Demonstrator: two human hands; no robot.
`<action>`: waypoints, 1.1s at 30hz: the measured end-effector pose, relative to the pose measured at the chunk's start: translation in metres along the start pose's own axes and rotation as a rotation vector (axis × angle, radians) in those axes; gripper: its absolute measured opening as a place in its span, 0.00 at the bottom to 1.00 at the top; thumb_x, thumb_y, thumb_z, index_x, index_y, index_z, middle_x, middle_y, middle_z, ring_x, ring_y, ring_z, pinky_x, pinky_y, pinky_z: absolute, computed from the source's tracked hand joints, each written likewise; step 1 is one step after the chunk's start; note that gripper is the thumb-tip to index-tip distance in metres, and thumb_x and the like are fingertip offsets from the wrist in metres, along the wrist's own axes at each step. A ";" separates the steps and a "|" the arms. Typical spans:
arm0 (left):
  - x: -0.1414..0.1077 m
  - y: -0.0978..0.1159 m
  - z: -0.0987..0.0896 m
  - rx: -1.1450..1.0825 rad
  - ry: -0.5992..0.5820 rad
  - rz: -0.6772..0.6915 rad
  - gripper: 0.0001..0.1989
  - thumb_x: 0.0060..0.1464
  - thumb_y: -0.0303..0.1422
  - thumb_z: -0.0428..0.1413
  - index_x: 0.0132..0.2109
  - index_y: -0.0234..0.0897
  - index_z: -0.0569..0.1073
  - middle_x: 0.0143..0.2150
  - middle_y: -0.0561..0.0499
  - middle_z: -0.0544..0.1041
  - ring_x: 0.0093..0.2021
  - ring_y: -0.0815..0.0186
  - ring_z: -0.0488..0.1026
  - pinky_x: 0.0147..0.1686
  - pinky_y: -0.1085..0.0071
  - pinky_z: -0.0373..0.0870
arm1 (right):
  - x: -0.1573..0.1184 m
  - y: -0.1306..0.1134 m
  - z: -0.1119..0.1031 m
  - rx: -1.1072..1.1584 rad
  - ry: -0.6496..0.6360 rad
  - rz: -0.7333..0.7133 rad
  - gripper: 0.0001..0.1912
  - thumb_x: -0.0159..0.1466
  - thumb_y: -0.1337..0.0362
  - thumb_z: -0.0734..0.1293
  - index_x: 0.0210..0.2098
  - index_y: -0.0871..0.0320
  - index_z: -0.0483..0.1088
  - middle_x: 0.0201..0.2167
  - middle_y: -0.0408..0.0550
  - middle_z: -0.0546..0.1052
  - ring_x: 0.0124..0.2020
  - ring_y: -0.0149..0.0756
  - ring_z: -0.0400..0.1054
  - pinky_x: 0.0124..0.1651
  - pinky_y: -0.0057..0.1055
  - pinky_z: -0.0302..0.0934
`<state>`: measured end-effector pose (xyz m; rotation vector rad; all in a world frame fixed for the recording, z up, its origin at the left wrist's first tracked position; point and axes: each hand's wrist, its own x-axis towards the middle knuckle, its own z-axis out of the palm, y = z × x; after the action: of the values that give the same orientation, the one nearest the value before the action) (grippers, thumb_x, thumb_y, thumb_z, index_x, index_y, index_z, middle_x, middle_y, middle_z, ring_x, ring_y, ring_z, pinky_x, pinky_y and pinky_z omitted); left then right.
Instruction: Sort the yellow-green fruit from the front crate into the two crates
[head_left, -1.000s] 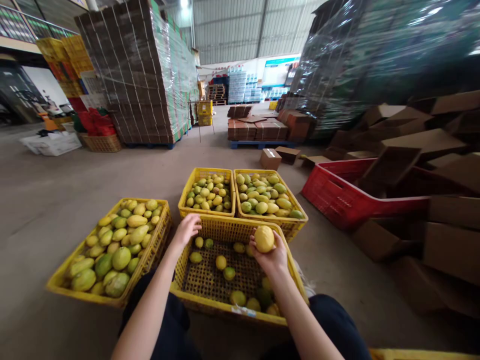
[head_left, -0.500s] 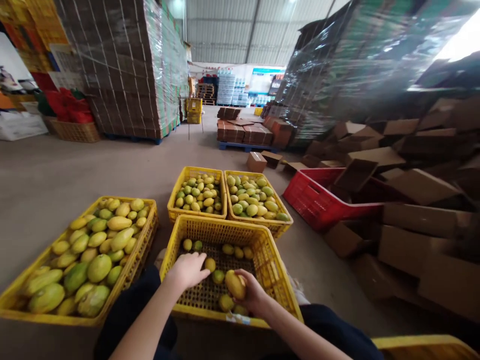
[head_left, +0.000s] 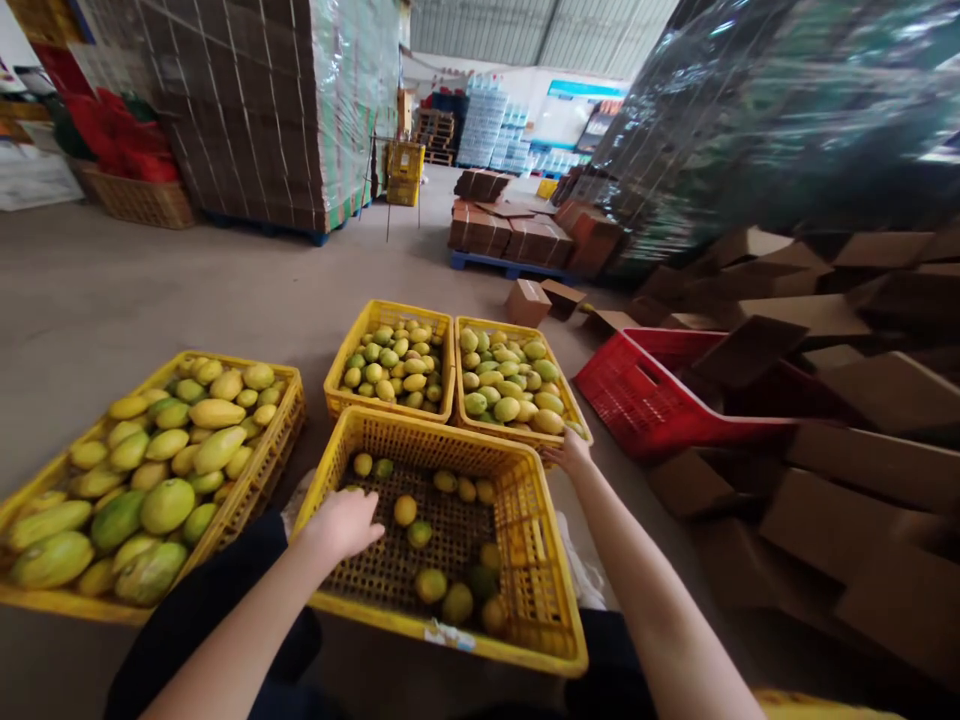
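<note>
My left hand (head_left: 346,522) hovers over the left side of the near yellow crate (head_left: 442,424), fingers loosely stretched and holding nothing. Several small yellow-green fruits that look like papayas (head_left: 406,510) lie scattered on its slotted bottom. My right hand (head_left: 568,453) reaches to the near right corner of the right rear crate (head_left: 587,432), its fingers apart at the rim. A yellow papaya (head_left: 548,422) rests just beyond those fingers, among the fruit filling that crate. The left rear crate (head_left: 330,396) is also full of small papayas.
A yellow crate (head_left: 291,415) of larger papayas stands at left. At right, a red crate (head_left: 626,400) sits against a heap of cardboard boxes (head_left: 840,540). Flattened cartons (head_left: 510,235) lie on a blue pallet, between tall wrapped stacks (head_left: 247,110).
My right hand has moved from inside the near crate to the right rear crate, and the yellow papaya it held is now at that crate's corner. My left hand has shifted slightly left.
</note>
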<state>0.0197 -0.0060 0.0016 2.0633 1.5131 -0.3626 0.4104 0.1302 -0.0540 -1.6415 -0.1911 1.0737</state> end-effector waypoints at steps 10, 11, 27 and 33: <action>0.022 -0.020 0.007 -0.579 0.150 -0.011 0.11 0.39 0.33 0.68 0.28 0.39 0.73 0.38 0.40 0.80 0.56 0.42 0.72 0.60 0.52 0.59 | -0.085 0.036 -0.028 -0.169 -0.270 0.055 0.04 0.61 0.73 0.64 0.33 0.60 0.71 0.29 0.48 0.74 0.25 0.34 0.73 0.26 0.30 0.70; 0.024 -0.025 0.010 -0.606 0.157 -0.050 0.13 0.37 0.32 0.69 0.25 0.40 0.71 0.36 0.41 0.80 0.56 0.42 0.71 0.60 0.52 0.59 | -0.097 0.035 -0.031 -0.159 -0.324 0.034 0.05 0.61 0.73 0.64 0.34 0.60 0.71 0.30 0.50 0.75 0.26 0.35 0.74 0.27 0.31 0.71; 0.041 -0.061 0.064 -0.215 -0.198 -0.163 0.04 0.45 0.30 0.64 0.32 0.37 0.78 0.39 0.47 0.82 0.48 0.56 0.75 0.53 0.66 0.65 | -0.190 0.059 -0.021 0.157 -0.606 0.125 0.05 0.57 0.69 0.65 0.28 0.58 0.73 0.28 0.48 0.79 0.25 0.34 0.73 0.30 0.30 0.69; 0.109 -0.046 0.086 0.059 -0.183 -0.197 0.13 0.55 0.35 0.61 0.45 0.32 0.77 0.48 0.43 0.79 0.50 0.54 0.73 0.53 0.59 0.68 | -0.201 0.051 -0.028 0.280 -0.707 0.152 0.04 0.54 0.67 0.67 0.27 0.56 0.75 0.28 0.45 0.80 0.26 0.32 0.73 0.32 0.28 0.69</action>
<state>0.0215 0.0407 -0.1372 1.8717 1.6126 -0.6608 0.2952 -0.0321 0.0117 -0.9887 -0.3607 1.6882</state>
